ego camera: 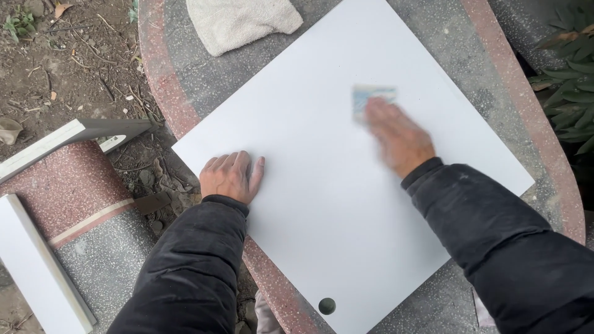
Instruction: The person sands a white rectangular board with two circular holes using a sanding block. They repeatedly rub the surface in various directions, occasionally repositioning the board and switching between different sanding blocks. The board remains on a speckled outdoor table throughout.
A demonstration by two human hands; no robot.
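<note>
Two hands | right hand point(399, 139) over blurred pad point(371, 98) | left hand point(230, 176) flat on white board point(322, 204)

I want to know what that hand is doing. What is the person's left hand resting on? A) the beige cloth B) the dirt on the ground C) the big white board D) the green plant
C: the left hand lies flat, palm down, near the edge of the white board, while the beige cloth sits apart at the top of the stone table.
</note>
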